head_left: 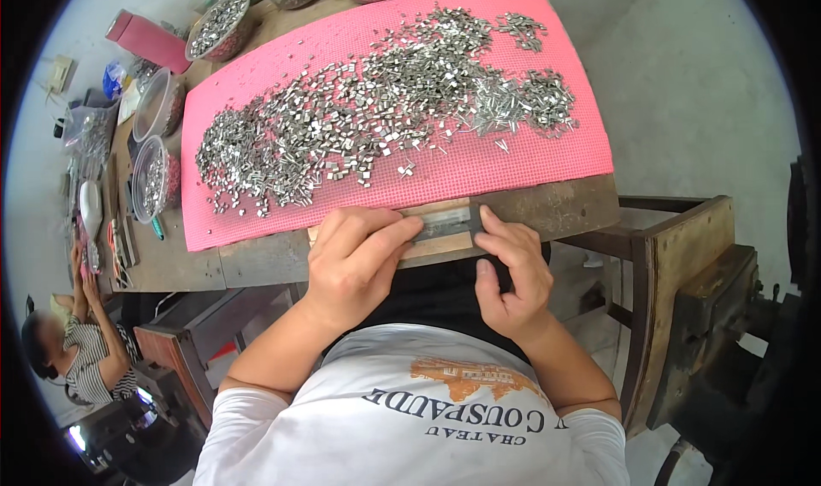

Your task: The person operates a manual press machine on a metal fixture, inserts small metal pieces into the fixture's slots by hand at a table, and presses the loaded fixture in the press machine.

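Observation:
A narrow wooden fixture (440, 251) with a grey metal strip (445, 226) along its middle lies at the table's near edge. My left hand (355, 259) rests over its left part, fingers bent and thumb and fingertips drawn together at the strip. Whatever that pinch holds is too small or hidden. On the right, my right hand (520, 272) touches the fixture's dark end (475, 218) with its fingertips; its thumb stands apart below. Beyond both hands, many small shiny metal pieces (342, 127) are spread over a pink textured mat (513, 162). Thin metal pins (500, 105) lie among them toward the right.
Plastic tubs of metal pieces (154, 178) line the mat's left side, with a bowl (221, 28) and a pink bottle (150, 41) farther back. Hand tools (120, 238) lie at the left. Another person (90, 349) sits there. A wooden frame (676, 306) stands at the right.

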Demonstrator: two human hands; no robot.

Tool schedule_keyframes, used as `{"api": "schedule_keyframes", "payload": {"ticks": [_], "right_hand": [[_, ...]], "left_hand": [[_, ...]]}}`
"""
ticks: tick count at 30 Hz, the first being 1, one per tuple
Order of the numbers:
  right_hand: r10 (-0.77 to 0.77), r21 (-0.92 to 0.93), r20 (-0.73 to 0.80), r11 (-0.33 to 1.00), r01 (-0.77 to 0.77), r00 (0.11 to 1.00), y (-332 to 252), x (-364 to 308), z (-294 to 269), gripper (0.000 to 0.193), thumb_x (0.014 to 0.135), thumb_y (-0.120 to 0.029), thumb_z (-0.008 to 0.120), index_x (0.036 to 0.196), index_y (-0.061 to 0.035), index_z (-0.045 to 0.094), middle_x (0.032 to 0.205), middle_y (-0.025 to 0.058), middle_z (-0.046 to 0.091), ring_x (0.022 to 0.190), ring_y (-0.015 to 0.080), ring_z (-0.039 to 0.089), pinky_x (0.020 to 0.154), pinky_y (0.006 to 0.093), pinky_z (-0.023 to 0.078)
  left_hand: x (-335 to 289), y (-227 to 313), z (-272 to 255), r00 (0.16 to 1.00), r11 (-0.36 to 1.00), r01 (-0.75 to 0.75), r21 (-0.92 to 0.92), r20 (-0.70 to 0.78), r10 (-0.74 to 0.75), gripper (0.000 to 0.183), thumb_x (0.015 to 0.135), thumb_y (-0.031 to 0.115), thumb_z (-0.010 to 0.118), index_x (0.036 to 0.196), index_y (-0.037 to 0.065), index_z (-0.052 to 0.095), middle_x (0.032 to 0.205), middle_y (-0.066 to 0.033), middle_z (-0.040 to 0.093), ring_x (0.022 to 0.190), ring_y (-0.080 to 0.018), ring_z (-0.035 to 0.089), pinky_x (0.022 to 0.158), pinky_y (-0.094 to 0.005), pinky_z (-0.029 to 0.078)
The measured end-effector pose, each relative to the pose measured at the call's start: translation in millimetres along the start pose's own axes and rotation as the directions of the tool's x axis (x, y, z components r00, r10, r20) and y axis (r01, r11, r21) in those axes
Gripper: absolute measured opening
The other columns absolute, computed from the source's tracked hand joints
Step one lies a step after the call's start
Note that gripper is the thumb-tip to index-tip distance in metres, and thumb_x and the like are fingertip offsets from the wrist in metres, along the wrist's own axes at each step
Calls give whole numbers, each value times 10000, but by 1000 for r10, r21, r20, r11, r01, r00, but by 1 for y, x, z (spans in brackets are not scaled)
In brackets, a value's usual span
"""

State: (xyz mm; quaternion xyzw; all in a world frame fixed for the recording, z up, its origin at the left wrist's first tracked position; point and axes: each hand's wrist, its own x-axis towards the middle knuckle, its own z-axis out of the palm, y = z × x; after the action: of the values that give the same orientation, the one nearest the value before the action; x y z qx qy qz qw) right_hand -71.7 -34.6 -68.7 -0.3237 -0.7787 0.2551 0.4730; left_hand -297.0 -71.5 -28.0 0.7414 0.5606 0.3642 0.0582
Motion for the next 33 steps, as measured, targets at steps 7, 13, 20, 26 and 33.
{"api": "schedule_keyframes", "payload": {"ticks": [7, 13, 20, 26, 33], "right_hand": [[-13, -161, -93, 987, -2, 996, 14, 30, -14, 359, 811, 40, 707, 1159, -45, 691, 1017, 87, 734, 907, 290, 691, 861, 429, 494], [21, -376, -209, 921, -100, 978, 48, 62, -41, 162, 852, -20, 745, 1005, -70, 728, 1001, 71, 714, 964, 289, 649, 864, 406, 471], [8, -497, -143, 864, -79, 990, 70, 83, -47, 100, 816, -57, 785, 907, -87, 757, 967, 46, 695, 981, 277, 632, 833, 411, 470], [-46, -554, -12, 832, 31, 999, 67, 91, -57, 107, 818, -61, 774, 901, -70, 708, 929, 63, 665, 947, 290, 620, 808, 419, 464], [163, -264, -207, 940, -215, 965, 47, 78, -47, 203, 819, 55, 718, 971, -65, 659, 799, 65, 688, 703, 271, 650, 714, 388, 503]], "left_hand": [[27, -10, -29, 960, 964, 203, -173, 229, -161, 287, 787, 58, 842, 1069, 56, 790, 971, -104, 721, 884, -286, 682, 791, -370, 544], [61, -40, -20, 977, 1000, -12, -17, 214, 15, 189, 821, 44, 795, 1003, 96, 810, 946, -74, 717, 877, -275, 674, 786, -383, 543], [67, -37, -17, 945, 931, -245, 271, 281, 167, 208, 728, 78, 782, 904, 183, 817, 953, 28, 722, 921, -205, 634, 797, -362, 490], [70, -42, -10, 942, 947, -236, 216, 290, 169, 87, 802, 137, 761, 870, 168, 717, 948, 22, 664, 926, -212, 627, 793, -369, 477], [63, -47, -19, 986, 966, -95, 242, 157, 58, 150, 840, 196, 787, 916, 130, 676, 925, -6, 643, 890, -244, 616, 780, -383, 459]]}}
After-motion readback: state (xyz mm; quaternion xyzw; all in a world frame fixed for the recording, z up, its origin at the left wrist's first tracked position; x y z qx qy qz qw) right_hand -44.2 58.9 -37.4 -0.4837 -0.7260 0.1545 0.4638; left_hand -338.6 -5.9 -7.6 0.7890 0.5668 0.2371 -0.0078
